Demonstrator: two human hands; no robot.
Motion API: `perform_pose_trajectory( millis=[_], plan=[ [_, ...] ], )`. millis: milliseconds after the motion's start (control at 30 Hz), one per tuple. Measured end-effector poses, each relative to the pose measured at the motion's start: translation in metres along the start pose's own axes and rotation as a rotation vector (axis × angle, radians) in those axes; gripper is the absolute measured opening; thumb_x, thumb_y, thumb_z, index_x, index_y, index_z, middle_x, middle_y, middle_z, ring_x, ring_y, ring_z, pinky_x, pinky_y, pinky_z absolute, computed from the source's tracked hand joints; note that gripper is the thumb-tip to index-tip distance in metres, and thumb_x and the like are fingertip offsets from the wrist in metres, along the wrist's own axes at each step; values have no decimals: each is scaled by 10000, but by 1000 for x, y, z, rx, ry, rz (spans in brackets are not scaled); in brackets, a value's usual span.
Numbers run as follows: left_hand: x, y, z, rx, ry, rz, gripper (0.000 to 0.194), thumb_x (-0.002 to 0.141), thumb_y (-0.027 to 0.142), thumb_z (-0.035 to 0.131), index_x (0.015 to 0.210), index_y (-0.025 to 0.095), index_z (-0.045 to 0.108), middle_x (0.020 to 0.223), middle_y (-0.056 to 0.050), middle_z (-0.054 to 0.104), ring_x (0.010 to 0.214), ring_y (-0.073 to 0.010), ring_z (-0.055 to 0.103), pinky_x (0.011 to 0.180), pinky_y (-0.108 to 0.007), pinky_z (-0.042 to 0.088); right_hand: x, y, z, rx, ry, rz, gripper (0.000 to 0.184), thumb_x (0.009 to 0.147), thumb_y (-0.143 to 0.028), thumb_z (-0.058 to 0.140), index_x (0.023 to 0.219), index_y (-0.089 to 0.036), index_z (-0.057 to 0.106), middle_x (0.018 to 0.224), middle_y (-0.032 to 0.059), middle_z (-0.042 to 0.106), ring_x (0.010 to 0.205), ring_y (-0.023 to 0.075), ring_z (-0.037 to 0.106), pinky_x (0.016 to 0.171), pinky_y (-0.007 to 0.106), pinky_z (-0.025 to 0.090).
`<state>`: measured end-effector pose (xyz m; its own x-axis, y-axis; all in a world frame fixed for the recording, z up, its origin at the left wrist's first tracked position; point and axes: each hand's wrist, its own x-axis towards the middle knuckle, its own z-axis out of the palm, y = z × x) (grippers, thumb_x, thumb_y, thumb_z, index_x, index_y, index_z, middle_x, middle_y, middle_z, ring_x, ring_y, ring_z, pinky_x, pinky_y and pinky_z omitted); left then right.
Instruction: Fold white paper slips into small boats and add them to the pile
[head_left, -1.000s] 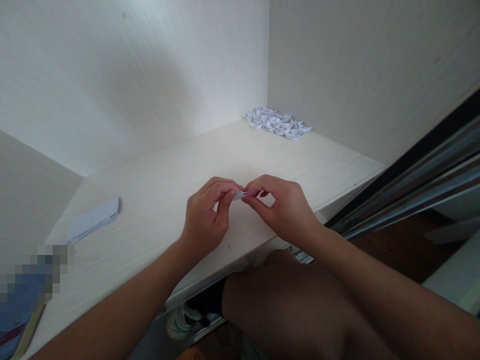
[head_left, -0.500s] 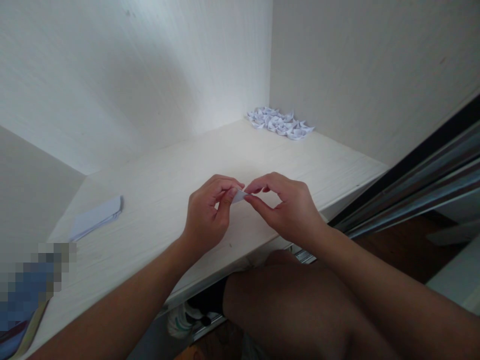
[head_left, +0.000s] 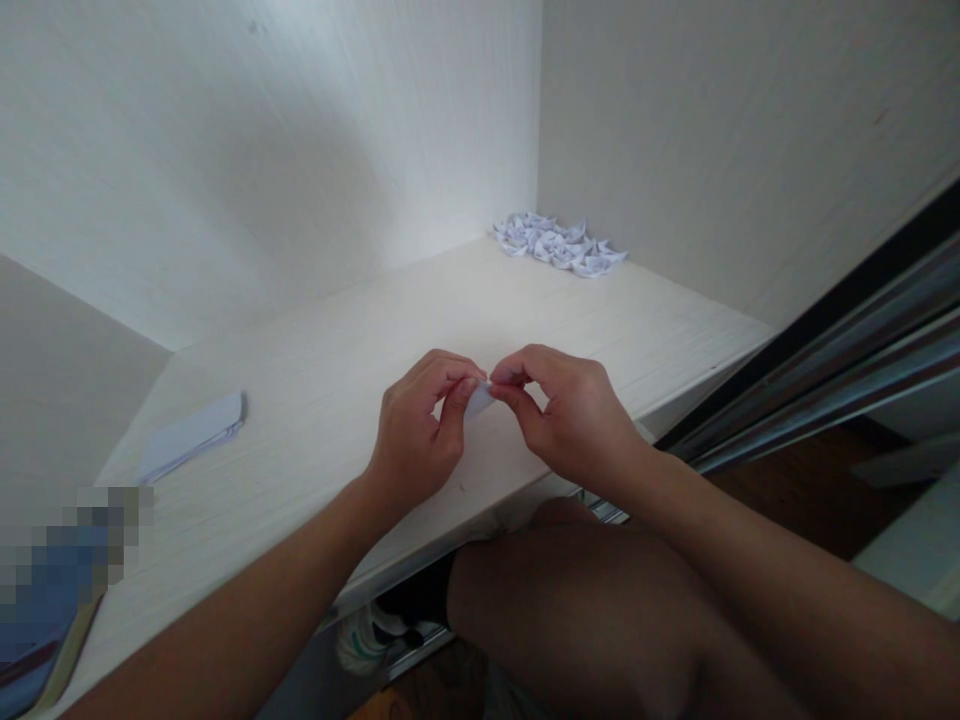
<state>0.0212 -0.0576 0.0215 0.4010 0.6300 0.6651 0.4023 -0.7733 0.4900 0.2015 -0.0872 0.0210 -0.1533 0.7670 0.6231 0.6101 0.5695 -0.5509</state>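
Between both hands, a small folded piece of white paper (head_left: 478, 399) is held above the white shelf (head_left: 360, 340). My left hand (head_left: 421, 425) pinches its left side between thumb and fingers. At its right corner, the thumb and index finger of my right hand (head_left: 561, 405) are closed on the paper. Part of the paper is hidden behind my fingers. Several small folded paper pieces (head_left: 555, 243) lie in a pile at the far corner. A stack of flat white paper strips (head_left: 193, 435) rests on the left side.
Pale panels (head_left: 285, 150) rise behind and on both sides of the shelf. A phone-like object (head_left: 67, 650), partly pixelated, lies at the lower left. A dark-edged sliding track (head_left: 825, 330) runs along the right. Below the front edge are my leg (head_left: 570, 620) and a shoe (head_left: 364, 640).
The fingers of my right hand have drawn closer together on the paper, and its visible part has tilted slightly. My left hand keeps its pinch. The pile and the strips have not moved.
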Motion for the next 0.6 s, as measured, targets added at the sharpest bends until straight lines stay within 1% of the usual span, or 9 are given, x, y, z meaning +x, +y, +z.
perform_pose_trajectory(
  millis=[200,300,433,500,600],
  plan=[
    [-1,0,0,1,-14,-17,157,1003,222,525,896,207,639,882,-49,700,811,-175,647,727,-314,539,1,1,0,56,-6,25,83,898,-109,650,875,-176,693,820,31,733,737,159,650,692,287,475],
    [-1,-1,0,-9,-35,-40,154,998,216,526,894,202,639,879,-51,698,814,-176,645,712,-306,541,1,3,0,51,-41,23,86,913,-125,653,889,-173,721,828,38,731,751,160,644,697,290,467],
    [-1,-3,0,-13,-78,-82,152,991,216,533,889,203,643,888,-57,702,815,-183,647,697,-304,552,0,2,1,14,-82,66,119,936,-154,639,860,-167,730,788,35,696,711,151,600,672,289,437],
    [-1,-4,0,1,-94,-86,152,986,216,543,875,198,645,886,-61,702,806,-184,646,698,-307,551,0,1,2,1,-99,80,150,947,-160,623,833,-162,720,772,36,677,695,148,578,663,289,423],
    [-1,-4,0,23,-121,-72,158,985,214,543,872,185,650,871,-56,694,790,-177,638,715,-310,540,0,0,3,-11,-137,83,171,946,-131,594,819,-154,706,781,47,668,719,156,578,680,293,419]
  ],
)
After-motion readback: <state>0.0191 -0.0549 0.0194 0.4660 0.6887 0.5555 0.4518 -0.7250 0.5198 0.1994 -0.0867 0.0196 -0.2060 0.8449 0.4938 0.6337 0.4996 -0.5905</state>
